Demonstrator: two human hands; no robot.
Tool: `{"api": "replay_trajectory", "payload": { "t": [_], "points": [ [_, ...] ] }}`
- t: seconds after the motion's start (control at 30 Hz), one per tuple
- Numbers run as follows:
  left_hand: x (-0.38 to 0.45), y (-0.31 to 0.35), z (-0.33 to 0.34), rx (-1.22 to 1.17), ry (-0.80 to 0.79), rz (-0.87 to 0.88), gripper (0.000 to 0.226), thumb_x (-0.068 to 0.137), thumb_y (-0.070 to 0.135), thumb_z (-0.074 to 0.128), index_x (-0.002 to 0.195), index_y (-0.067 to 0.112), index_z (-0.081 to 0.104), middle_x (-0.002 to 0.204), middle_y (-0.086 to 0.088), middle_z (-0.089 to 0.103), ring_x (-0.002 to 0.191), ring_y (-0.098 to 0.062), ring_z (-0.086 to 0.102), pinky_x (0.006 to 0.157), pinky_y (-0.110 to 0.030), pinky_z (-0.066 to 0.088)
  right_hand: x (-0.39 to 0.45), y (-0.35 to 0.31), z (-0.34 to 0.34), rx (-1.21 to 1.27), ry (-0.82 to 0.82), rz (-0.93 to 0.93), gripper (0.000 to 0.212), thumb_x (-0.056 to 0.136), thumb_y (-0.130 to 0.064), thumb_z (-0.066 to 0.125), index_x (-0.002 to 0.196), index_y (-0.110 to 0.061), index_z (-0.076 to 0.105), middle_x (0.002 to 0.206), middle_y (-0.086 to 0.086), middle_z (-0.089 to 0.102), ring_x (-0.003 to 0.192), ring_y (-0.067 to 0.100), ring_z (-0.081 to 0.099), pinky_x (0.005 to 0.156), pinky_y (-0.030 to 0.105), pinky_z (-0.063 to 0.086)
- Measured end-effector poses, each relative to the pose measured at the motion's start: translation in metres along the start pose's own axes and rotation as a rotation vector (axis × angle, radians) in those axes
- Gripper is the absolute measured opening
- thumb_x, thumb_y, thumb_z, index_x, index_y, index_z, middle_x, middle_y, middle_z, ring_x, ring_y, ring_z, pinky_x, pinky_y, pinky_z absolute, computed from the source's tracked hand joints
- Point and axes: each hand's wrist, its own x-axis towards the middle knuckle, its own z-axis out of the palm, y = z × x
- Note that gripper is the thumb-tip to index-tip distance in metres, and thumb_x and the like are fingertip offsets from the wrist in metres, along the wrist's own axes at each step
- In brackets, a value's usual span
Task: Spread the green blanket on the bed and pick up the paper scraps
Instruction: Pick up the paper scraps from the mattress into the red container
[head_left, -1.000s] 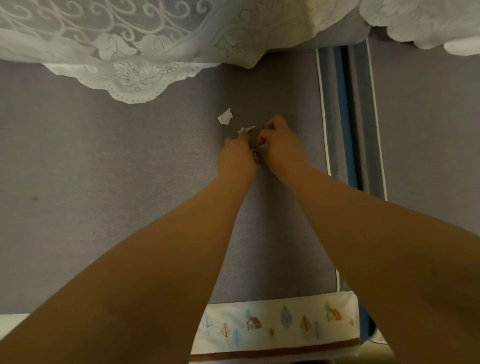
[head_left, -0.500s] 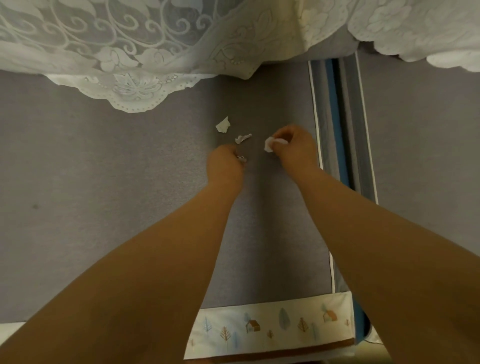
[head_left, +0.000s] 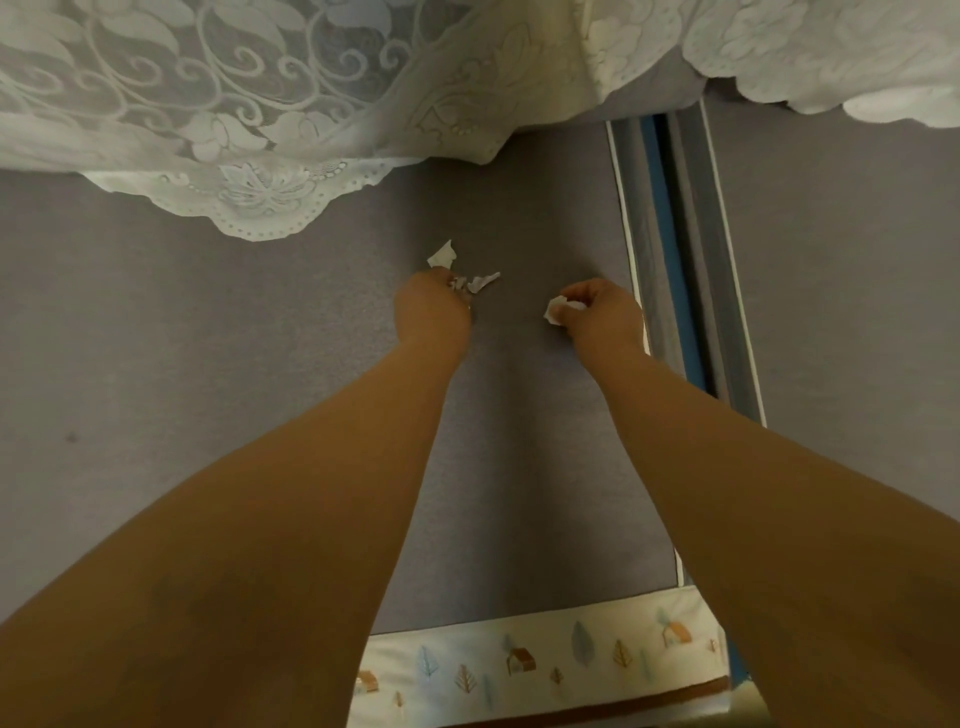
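Note:
Both my arms reach forward over a grey cloth surface (head_left: 260, 415). My right hand (head_left: 605, 317) pinches a small white paper scrap (head_left: 554, 312) between thumb and fingers. My left hand (head_left: 431, 314) has curled fingers holding a crumpled scrap (head_left: 458, 283) at its tips. A thin loose scrap (head_left: 485, 281) lies just right of those fingertips, touching or nearly touching them. Another white scrap (head_left: 442, 255) lies on the cloth just beyond the left hand. No green blanket is recognisable in this view.
White lace fabric (head_left: 249, 119) hangs across the top and overlaps the grey surface. A striped blue and grey band (head_left: 675, 260) with white piping runs down the right side. A cream border printed with little trees and houses (head_left: 540, 660) lies at the near edge.
My hands, which were together, have moved apart. The right hand drew to the right with its scrap. The left hand moved forward to the loose scraps.

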Motion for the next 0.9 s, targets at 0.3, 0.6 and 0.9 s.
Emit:
{"api": "replay_trajectory", "payload": {
  "t": [0.3, 0.6, 0.9],
  "points": [
    [0.012, 0.017, 0.01, -0.058, 0.097, -0.008, 0.021, 0.096, 0.012, 0.051, 0.115, 0.005, 0.058, 0.109, -0.014, 0.063, 0.092, -0.021, 0.06, 0.071, -0.028, 0.04, -0.003, 0.005, 0.011, -0.104, 0.144, -0.098, 0.012, 0.093, -0.02, 0.06, 0.092, -0.009, 0.065, 0.125, 0.002, 0.045, 0.074, 0.005, 0.048, 0.052, 0.01, 0.03],
    [0.017, 0.028, 0.005, -0.086, 0.032, 0.189, 0.029, 0.095, 0.009, 0.047, 0.122, 0.011, 0.059, 0.109, -0.012, 0.064, 0.095, -0.021, 0.06, 0.074, -0.025, 0.044, 0.006, 0.003, 0.007, -0.029, 0.203, -0.08, 0.011, 0.09, -0.025, 0.066, 0.085, -0.016, 0.061, 0.117, -0.003, 0.042, 0.066, 0.002, 0.047, 0.052, 0.01, 0.033],
    [0.035, 0.035, 0.01, 0.083, 0.0, 0.171, 0.022, 0.094, 0.01, 0.049, 0.113, 0.006, 0.061, 0.111, -0.013, 0.065, 0.103, -0.029, 0.062, 0.08, -0.029, 0.046, 0.016, -0.009, 0.014, -0.132, 0.193, -0.048, 0.005, 0.093, -0.014, 0.056, 0.091, -0.013, 0.06, 0.085, 0.003, 0.06, 0.077, 0.016, 0.059, 0.058, 0.027, 0.048]
  ]
}}
